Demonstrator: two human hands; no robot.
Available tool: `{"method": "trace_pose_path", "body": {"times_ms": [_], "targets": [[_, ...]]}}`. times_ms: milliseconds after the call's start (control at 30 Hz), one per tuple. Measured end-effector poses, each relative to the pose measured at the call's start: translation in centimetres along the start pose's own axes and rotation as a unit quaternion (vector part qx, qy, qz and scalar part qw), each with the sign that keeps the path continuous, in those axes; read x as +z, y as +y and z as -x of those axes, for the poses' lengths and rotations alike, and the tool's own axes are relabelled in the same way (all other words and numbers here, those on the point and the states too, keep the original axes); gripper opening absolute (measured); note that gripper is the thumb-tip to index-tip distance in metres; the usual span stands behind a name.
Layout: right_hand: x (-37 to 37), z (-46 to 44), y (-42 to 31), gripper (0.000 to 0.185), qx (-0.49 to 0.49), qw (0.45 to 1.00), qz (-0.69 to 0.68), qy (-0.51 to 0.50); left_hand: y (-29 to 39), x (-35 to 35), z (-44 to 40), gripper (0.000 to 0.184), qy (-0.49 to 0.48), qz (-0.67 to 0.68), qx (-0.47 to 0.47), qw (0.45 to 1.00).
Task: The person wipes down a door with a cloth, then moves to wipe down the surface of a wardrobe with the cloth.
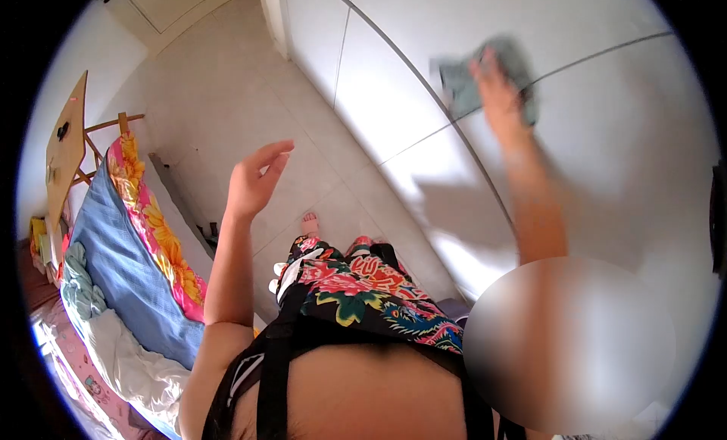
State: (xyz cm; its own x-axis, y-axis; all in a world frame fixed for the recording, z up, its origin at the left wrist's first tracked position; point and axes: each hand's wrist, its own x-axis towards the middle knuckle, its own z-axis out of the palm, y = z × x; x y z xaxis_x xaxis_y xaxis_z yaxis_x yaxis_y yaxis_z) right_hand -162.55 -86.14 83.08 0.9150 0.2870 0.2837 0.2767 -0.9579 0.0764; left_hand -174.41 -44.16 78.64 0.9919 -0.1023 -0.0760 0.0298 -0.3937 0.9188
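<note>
My right hand [501, 95] presses a grey-green cloth [463, 88] flat against a white tiled wall [606, 137], near a dark seam; hand and cloth are somewhat blurred. The fingers lie over the cloth, which spreads out on both sides of them. My left hand [259, 179] hangs in the air over the floor, left of the wall, with its fingers bent and the thumb apart from them. Nothing is in it.
Pale floor tiles [219, 92] run beside the wall. On the left are a bed with a blue cover [129, 258] and floral edge, and a wooden board [67, 148] on legs. A door [170, 12] is at the top left. A blurred round patch hides the lower right.
</note>
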Motion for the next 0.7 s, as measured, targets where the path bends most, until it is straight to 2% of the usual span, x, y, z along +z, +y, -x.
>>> {"method": "trace_pose_path", "body": {"times_ms": [33, 100, 200, 233, 267, 300, 333, 367, 400, 467, 500, 533, 600, 633, 667, 700], "targets": [[5.4, 2.0, 0.6, 0.036, 0.113, 0.913, -0.392, -0.021, -0.4, -0.5, 0.2, 0.024, 0.013, -0.008, -0.005, 1.0], [7.5, 8.5, -1.8, 0.035, 0.145, 0.951, -0.268, -0.052, -1.0, -1.7, 1.2, 0.024, 0.03, -0.023, -0.016, 0.999], [13.1, 17.1, 1.9, 0.044, 0.226, 0.895, -0.294, -0.249, -2.8, -2.9, 2.6, 0.024, 0.069, -0.047, -0.014, 0.996], [13.4, 20.7, 2.7, 0.051, 0.267, 0.894, -0.284, -0.222, -3.8, -3.2, 2.9, 0.024, 0.066, -0.049, -0.035, 0.996], [16.5, 26.1, 6.3, 0.048, 0.178, 0.938, -0.151, -0.258, -4.4, -3.3, 3.1, 0.024, 0.063, -0.049, -0.056, 0.995], [18.9, 30.6, 9.2, 0.047, 0.083, 0.955, -0.012, -0.286, -4.6, -3.1, 3.5, 0.024, 0.062, -0.046, -0.055, 0.996], [13.8, 29.5, 6.4, 0.049, 0.22, 0.925, -0.085, -0.296, -4.7, -3.0, 3.8, 0.025, 0.052, -0.063, -0.066, 0.994], [7.8, 27.0, 2.7, 0.052, 0.351, 0.874, -0.156, -0.299, -4.8, -2.9, 3.7, 0.026, 0.044, -0.08, -0.078, 0.993], [7.8, 27.9, 2.9, 0.052, 0.349, 0.875, -0.154, -0.298, -4.7, -2.8, 3.4, 0.026, 0.047, -0.079, -0.078, 0.993], [9.0, 29.5, 3.9, 0.047, 0.186, 0.931, -0.027, -0.312, -4.3, -2.2, 2.8, 0.029, 0.01, -0.1, -0.063, 0.993], [9.4, 29.6, 3.7, 0.052, 0.112, 0.942, 0.067, -0.31, -4.3, -2.1, 2.5, 0.032, 0.0, -0.1, -0.061, 0.993], [10.5, 29.1, 3.1, 0.052, 0.11, 0.942, 0.068, -0.309, -3.7, -2.3, 2.0, 0.032, 0.002, -0.098, -0.062, 0.993], [13.4, 26.9, 1.2, 0.052, 0.21, 0.963, -0.071, -0.153, -2.6, -3.0, 1.2, 0.031, -0.051, -0.167, -0.075, 0.982], [14.1, 24.5, -0.1, 0.052, 0.268, 0.948, -0.115, -0.126, -2.8, -3.4, 1.0, 0.031, -0.046, -0.169, -0.075, 0.982], [14.7, 22.2, -1.3, 0.052, 0.322, 0.929, -0.159, -0.091, -3.2, -3.7, 0.8, 0.032, -0.032, -0.157, -0.063, 0.985], [16.6, 20.7, -1.7, 0.054, 0.423, 0.854, -0.303, 0.017, -3.6, -4.0, 0.5, 0.033, -0.019, -0.146, -0.051, 0.988]]}}
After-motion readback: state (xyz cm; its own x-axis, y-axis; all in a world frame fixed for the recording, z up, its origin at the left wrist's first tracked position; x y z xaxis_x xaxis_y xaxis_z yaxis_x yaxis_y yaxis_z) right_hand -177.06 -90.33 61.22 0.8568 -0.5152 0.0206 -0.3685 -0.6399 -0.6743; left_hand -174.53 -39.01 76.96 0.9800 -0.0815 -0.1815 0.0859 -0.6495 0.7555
